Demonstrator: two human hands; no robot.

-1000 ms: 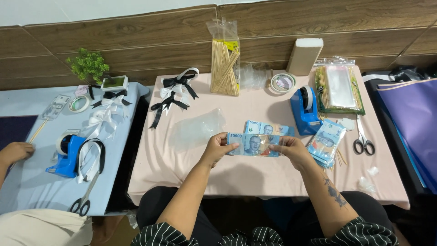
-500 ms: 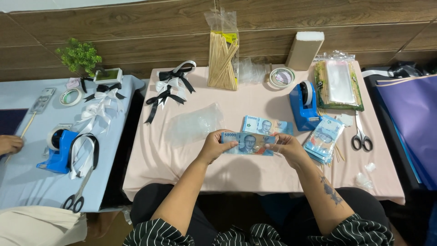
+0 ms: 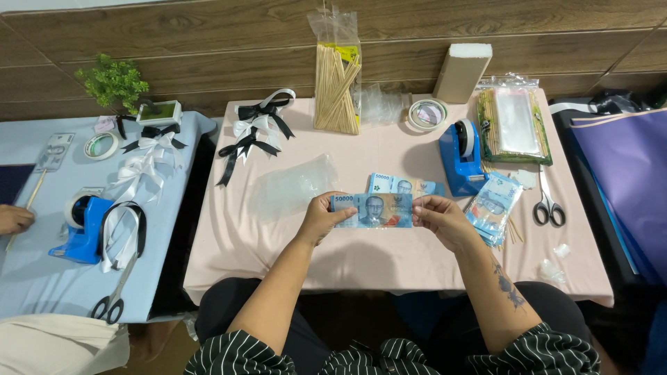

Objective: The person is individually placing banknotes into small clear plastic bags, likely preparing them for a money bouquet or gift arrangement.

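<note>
A blue banknote (image 3: pixel 373 210) is stretched flat between both hands above the pink table (image 3: pixel 278 243). My left hand (image 3: pixel 322 217) pinches its left end and my right hand (image 3: pixel 439 218) pinches its right end. A second blue banknote (image 3: pixel 399 185) lies on the cloth just behind it. To the right, beside my right hand, sits a stack of banknotes in clear sleeves (image 3: pixel 492 206). A clear plastic sleeve (image 3: pixel 292 185) lies to the left of the note.
A blue tape dispenser (image 3: pixel 461 158), scissors (image 3: pixel 547 203), a bag of wooden skewers (image 3: pixel 338 76), a tape roll (image 3: pixel 426 113), black and white ribbon bows (image 3: pixel 256 130) and a pack of sleeves (image 3: pixel 514 126) share the table. Another person's hand (image 3: pixel 14 219) rests on the blue table at left.
Both hands have lifted the banknote slightly and now hold it flat and taut by its ends. The view has shifted a little.
</note>
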